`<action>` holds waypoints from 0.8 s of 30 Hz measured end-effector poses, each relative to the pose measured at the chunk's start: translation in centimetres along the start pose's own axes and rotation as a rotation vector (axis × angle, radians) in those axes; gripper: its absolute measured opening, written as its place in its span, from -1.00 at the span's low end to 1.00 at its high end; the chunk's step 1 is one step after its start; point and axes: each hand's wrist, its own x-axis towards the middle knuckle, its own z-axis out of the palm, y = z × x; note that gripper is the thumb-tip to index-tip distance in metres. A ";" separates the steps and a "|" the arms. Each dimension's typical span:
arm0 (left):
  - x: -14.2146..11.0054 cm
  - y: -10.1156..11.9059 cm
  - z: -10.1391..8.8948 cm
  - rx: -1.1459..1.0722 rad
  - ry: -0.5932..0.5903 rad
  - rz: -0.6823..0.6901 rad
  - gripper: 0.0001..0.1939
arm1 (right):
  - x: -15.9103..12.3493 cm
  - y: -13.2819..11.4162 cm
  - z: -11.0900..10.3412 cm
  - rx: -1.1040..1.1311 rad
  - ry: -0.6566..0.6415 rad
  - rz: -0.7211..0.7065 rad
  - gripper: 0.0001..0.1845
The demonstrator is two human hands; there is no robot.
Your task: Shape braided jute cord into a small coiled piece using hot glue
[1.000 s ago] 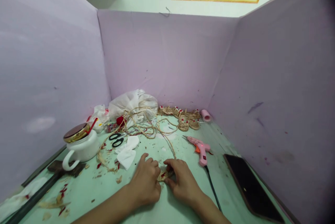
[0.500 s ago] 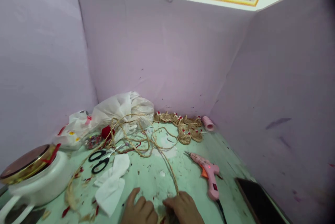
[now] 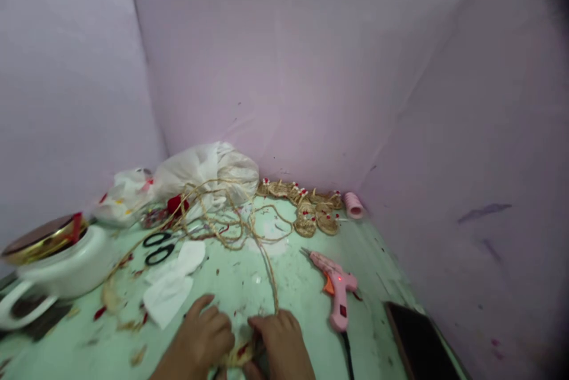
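Low in the head view, my left hand (image 3: 202, 332) and my right hand (image 3: 284, 341) are close together over the table. Between them shows part of a small tan piece of coiled straw rope (image 3: 237, 355) with red on it; much of it is hidden by my fingers. My left hand has its fingers curled at the piece's left side, one finger sticking up. The right hand closes on the piece's other side, where a twisted straw rope (image 3: 270, 270) comes out from under its fingers. That rope leads back to a loose tangle (image 3: 231, 232).
A pink glue gun (image 3: 335, 285) lies at right, beside a dark flat object (image 3: 420, 338). Finished straw slippers (image 3: 306, 220) and a pink spool (image 3: 354, 205) sit behind. At left are black-handled scissors (image 3: 159, 249), white cloth (image 3: 173, 285), a white pot (image 3: 71, 267) and a plastic bag (image 3: 204, 169).
The view has tipped downward, so both hands and more of the straw piece show. My hands stay together at the piece, and the rope still runs from the right hand.
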 end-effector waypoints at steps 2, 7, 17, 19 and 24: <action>0.6 1.3 -1.5 -0.032 -0.191 -0.087 -0.88 | 0.0 -0.9 -1.2 0.093 -0.044 -0.010 -0.56; 1.5 1.7 -2.5 -0.013 -0.386 -0.133 -0.88 | -0.1 -1.9 -1.9 0.134 -0.041 0.065 -0.62; 1.3 1.0 -2.1 -0.063 -0.360 -0.067 -0.88 | -0.1 -1.6 -1.6 0.130 -0.054 0.050 -0.59; 1.2 1.0 -2.2 -0.067 -0.362 -0.075 -0.87 | -0.1 -1.5 -1.6 0.129 -0.059 0.053 -0.59; 0.9 0.9 -2.2 -0.073 -0.362 -0.099 -0.87 | -0.2 -1.7 -1.2 0.117 -0.070 0.064 -0.58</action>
